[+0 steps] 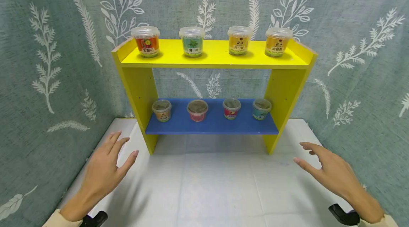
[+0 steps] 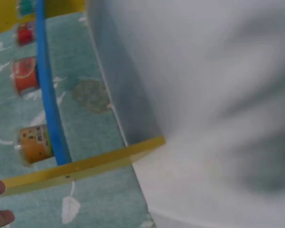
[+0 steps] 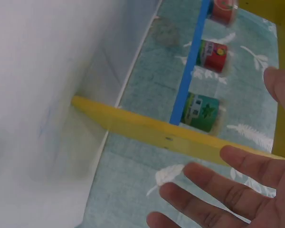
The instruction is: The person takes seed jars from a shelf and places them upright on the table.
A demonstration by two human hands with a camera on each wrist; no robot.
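My left hand (image 1: 103, 166) hovers over the white surface, left of the shelf, its fingers spread and holding nothing. On the other side my right hand (image 1: 332, 170) is also in the air, fingers apart, touching nothing. Between and beyond them stands a yellow shelf (image 1: 214, 66) with a blue lower board (image 1: 212, 127). Along its top are an orange-labelled cup (image 1: 146, 42), a green-labelled cup (image 1: 192, 42) and two yellow-labelled cups (image 1: 239, 41). The blue board bears an orange cup (image 1: 162, 111), a red-labelled cup (image 1: 197, 111), a pink-red cup (image 1: 231, 109) and a teal cup (image 1: 261, 109).
Leaf-patterned green cloth (image 1: 64, 60) hangs behind and on both sides. A white cloth (image 1: 217, 188) covers the table before the shelf. The shelf's yellow side panels (image 3: 147, 126) reach down to the table. Dark wrist straps (image 1: 343, 214) show at both sleeves.
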